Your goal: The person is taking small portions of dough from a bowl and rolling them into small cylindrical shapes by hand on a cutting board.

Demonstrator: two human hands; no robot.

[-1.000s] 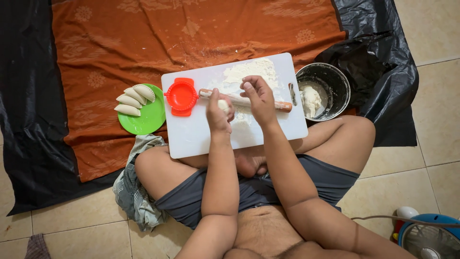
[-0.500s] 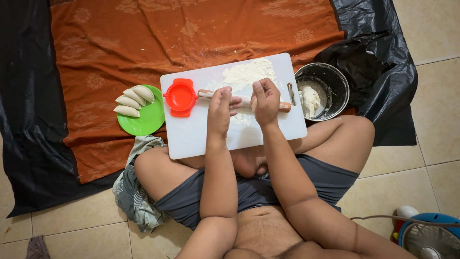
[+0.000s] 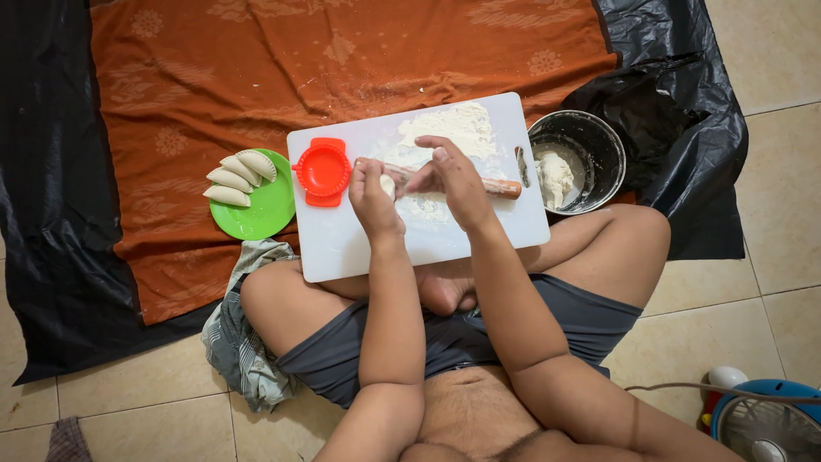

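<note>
A white cutting board (image 3: 342,248) rests across my crossed legs. My left hand (image 3: 372,201) pinches a small pale dough piece (image 3: 387,184) just above the board. My right hand (image 3: 457,180) hovers beside it with fingers spread and its thumb reaching toward the dough. It covers the middle of a wooden rolling pin (image 3: 505,188) that lies across the board. A red dumpling press (image 3: 323,171) lies shut on the board left of my left hand. Loose flour (image 3: 457,127) is heaped at the board's far edge.
A green plate (image 3: 265,218) with three folded dumplings (image 3: 239,178) sits left of the board on an orange cloth (image 3: 214,77). A metal bowl (image 3: 599,141) holding a dough lump (image 3: 554,175) stands at the right. Black plastic sheeting (image 3: 676,111), a grey rag (image 3: 235,342) and a fan (image 3: 761,423) surround me.
Both hands were pressing on the rolling pin. Now my left hand has come off it and holds a dough piece, and my right hand has lifted toward that piece.
</note>
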